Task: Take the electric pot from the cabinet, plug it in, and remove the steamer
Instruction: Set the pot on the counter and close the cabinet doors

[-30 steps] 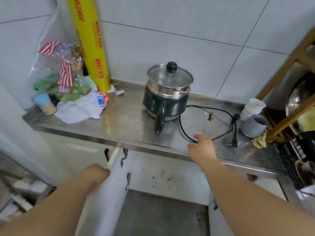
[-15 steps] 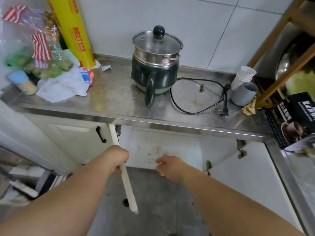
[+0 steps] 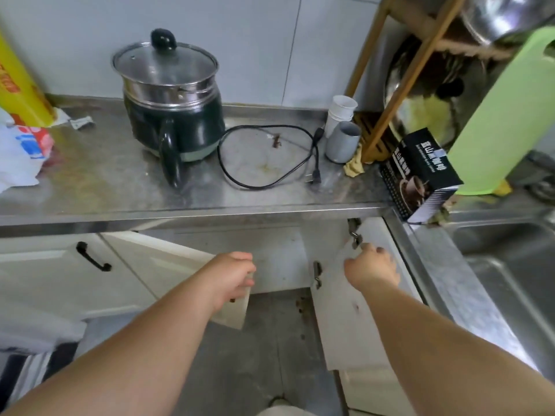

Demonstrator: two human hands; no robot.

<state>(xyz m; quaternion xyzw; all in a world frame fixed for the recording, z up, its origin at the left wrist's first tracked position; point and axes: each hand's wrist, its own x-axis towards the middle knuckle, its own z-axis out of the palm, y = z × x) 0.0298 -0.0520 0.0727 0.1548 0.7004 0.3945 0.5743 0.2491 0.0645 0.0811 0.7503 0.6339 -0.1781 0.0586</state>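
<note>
The dark green electric pot (image 3: 177, 127) stands on the steel counter (image 3: 99, 175). It carries a steel steamer ring (image 3: 168, 93) and a glass lid (image 3: 165, 64) with a black knob. Its black cord (image 3: 264, 181) lies looped to the right, the plug (image 3: 315, 177) loose on the counter. Below the counter, my left hand (image 3: 231, 277) grips the free edge of the left cabinet door (image 3: 180, 265), which stands half open. My right hand (image 3: 372, 270) curls over the top of the right cabinet door (image 3: 354, 325), which is swung open.
A grey cup (image 3: 342, 142) and stacked white cups (image 3: 341, 114) stand right of the cord. A black coffee box (image 3: 420, 175) leans at the counter's corner beside a wooden rack (image 3: 405, 76) and a green cutting board (image 3: 498, 115). A sink (image 3: 510, 265) lies right; a yellow wrap roll (image 3: 18, 85) stands left.
My right hand left the cord on the counter and dropped to the right cabinet door. My left hand swung the left door partway toward shut. The view shifted right and down.
</note>
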